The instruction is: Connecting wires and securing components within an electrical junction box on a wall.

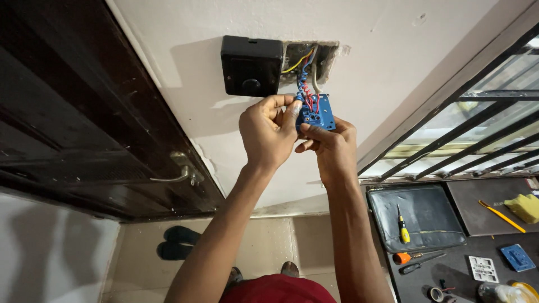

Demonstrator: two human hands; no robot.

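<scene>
A blue switch module (316,114) hangs on red, blue and yellow wires (304,84) that come out of an open wall box (309,60). My right hand (331,148) grips the module from below. My left hand (268,132) holds its left side, with the fingertips pressed on the wires at the module's back. Left of the open box, a black switch plate (251,65) is fixed to the white wall.
A dark wooden door with a metal lever handle (175,173) stands at the left. A barred window (477,129) is at the right. Below it a dark table (471,264) holds screwdrivers (402,227), a tape roll, a blue module (517,257), a white plate and a yellow cloth.
</scene>
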